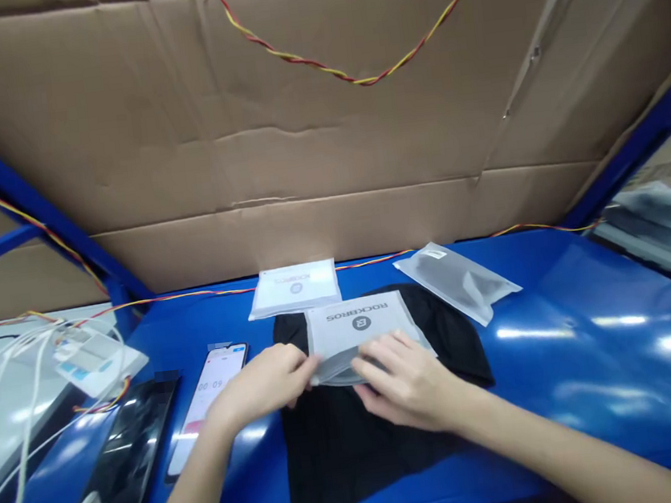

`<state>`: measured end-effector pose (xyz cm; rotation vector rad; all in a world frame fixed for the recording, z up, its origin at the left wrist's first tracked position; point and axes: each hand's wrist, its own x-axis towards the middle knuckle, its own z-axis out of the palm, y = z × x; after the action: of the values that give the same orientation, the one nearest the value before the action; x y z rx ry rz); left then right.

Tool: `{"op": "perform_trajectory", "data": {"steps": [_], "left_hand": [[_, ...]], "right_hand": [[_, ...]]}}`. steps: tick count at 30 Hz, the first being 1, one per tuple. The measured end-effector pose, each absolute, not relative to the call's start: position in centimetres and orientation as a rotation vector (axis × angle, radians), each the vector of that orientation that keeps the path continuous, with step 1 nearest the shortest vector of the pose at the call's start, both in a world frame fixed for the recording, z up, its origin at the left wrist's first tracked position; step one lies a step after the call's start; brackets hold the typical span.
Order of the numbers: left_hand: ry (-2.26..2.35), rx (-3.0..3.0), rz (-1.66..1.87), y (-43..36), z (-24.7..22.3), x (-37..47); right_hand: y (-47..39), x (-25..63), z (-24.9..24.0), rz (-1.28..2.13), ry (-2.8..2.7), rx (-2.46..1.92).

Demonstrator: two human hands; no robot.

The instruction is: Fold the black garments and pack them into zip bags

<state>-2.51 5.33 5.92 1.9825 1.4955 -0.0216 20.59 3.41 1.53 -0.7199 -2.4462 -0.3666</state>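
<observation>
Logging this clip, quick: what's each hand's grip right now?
Left hand: closed, holding the front printed bag by its corner.
Right hand: touching that bag; whether it's holding it cannot be told.

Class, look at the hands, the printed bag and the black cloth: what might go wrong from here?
The left hand appears to pinch a corner of the printed bag, so a sharp tug might crease or tear the thin plastic.
The bag lies over the black cloth, so moving the bag could drag or wrinkle the fabric.
In this view, the left forearm overlaps the phone, so it might nudge it.
</observation>
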Motion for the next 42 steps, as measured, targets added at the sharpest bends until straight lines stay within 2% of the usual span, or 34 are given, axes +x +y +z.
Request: {"op": "perform_trajectory", "data": {"steps": [9, 22, 28, 33, 37, 42], "left_hand": [[1.239, 1.923, 0.212, 5.0, 4.6, 0.1], [1.287, 1.827, 0.254, 5.4, 4.6, -0.2], [1.399, 1.869, 0.287, 6.1, 5.6, -1.6], [1.588, 1.958, 0.298, 6.8, 5.7, -3.1], [1.579, 1.996, 0.229, 6.7, 4.7, -2.7], [1.583, 2.072, 0.144, 6.2, 3.5, -1.3]], "right_hand": [[2.4, 18.8, -0.3, -0.44, -2.418, -0.734], [3.8, 20.7, 1.8, -0.544, -2.545, -0.587], [4.5, 23.7, 3.0, -0.577, -2.586, -0.678], [4.5, 28.3, 2.5, -0.587, -2.529, -0.936], [4.2, 29.9, 3.8, -0.403, -2.544, -1.171], [-1.2, 27.5, 4.7, 0.219, -2.395, -1.134]]}}
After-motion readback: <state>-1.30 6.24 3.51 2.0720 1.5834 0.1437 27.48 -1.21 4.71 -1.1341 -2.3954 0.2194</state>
